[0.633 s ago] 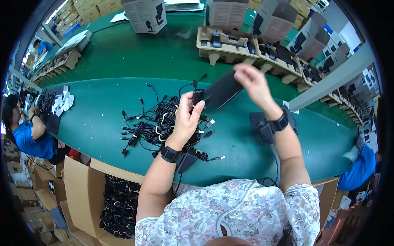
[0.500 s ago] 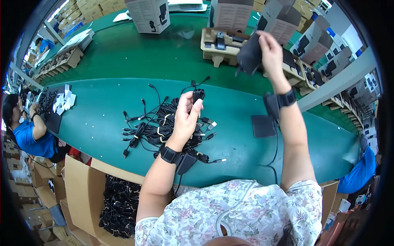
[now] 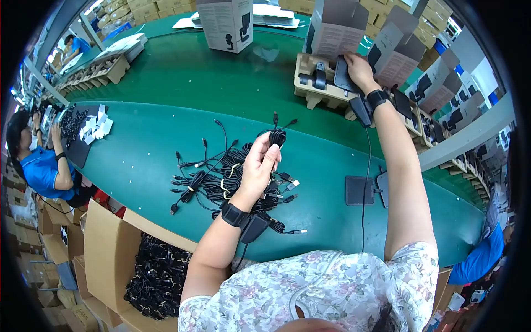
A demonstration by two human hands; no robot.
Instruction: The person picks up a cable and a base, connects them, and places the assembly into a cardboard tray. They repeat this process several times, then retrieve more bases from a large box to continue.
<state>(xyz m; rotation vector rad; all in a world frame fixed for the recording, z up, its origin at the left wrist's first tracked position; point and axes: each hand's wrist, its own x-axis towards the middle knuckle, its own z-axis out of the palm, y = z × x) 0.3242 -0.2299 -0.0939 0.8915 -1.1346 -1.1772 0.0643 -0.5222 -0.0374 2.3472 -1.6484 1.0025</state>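
Observation:
My left hand [image 3: 259, 166] is closed round a coiled black cable [image 3: 277, 137], above a pile of bundled black cables [image 3: 224, 177] on the green table. Two of the coil's plug ends stick up past my fingers. Farther off to the right, my right hand [image 3: 360, 73] grips the upper edge of a dark flat plate [image 3: 343, 76]. That plate leans in a beige moulded tray [image 3: 313, 95], beside a black curved part [image 3: 319, 76] lying in it. My right fingertips are partly hidden behind the plate's edge.
Open printed boxes [image 3: 336, 27] stand behind the tray, with more trays and boxes along the right. A grey post [image 3: 470, 135] slants there. Black square plates [image 3: 359, 191] lie near my right forearm. An open carton of cables [image 3: 157, 276] is at lower left. A co-worker [image 3: 41, 160] sits left.
My right hand has carried the dark plate from the air in front of the tray down into it. My left hand still holds the coiled cable. The whole view has shifted slightly.

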